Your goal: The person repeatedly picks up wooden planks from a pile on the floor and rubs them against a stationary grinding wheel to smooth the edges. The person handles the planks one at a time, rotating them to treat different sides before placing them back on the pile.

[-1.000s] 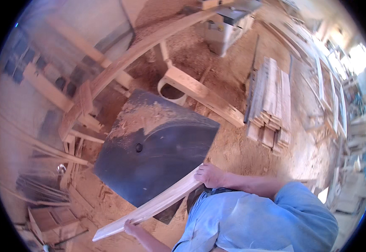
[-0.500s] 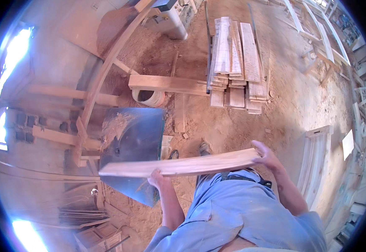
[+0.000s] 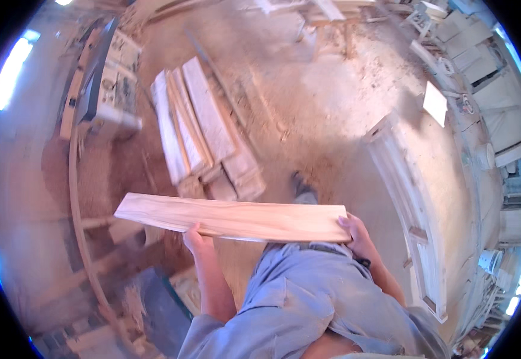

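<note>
A long, pale wooden board lies crosswise in front of my waist, its broad grained face turned up. My left hand grips its near edge left of the middle, thumb on top and the other fingers hidden beneath. At the board's right end, my right hand is closed around the corner, with the thumb over the face. The left end of the board sticks out free, above the floor.
Ahead to the left, a stack of rough planks lies on the dusty floor. A machine stands beyond it. On the right rests a long wooden frame. A dark machine table is at lower left.
My body and view have turned right, so the plank stack now appears further left and the dark table lower. The board has come along in both hands, its face tipped more upward.
</note>
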A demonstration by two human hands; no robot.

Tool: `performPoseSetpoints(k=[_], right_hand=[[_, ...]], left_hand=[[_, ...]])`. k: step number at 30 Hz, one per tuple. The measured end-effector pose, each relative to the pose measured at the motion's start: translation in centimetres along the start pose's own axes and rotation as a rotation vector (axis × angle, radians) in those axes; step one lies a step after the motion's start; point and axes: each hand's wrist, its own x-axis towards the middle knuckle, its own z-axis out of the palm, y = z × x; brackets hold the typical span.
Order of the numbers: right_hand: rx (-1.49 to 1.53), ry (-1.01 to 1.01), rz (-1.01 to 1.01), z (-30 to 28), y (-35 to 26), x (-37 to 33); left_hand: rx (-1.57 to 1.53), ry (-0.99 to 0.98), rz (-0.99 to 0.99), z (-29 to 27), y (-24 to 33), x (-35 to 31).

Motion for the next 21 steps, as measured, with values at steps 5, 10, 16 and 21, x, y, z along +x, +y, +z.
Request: performPoseSetpoints(k=[5, 10, 16, 21], right_hand=[[0.025, 0.179, -0.269, -6.9, -8.4, 0.4], [0.176, 0.109, -0.33, -5.3, -14.6, -1.0], [0.471, 0.132, -0.449, -4.6, -18.2, 8.2], [0.613, 0.131, -0.528, -3.2, -27.9, 21.0]], left_hand=[[-0.005, -0.26, -0.302, 20.9, -10.0, 1.2], [0.111, -0.546, -0.555, 39.9, -15.7, -2.9], [0.001, -1.028, -0.795, 52.9, -21.2, -9.9], [0.197, -1.139, -0.87, 57.5, -18.6, -12.7]])
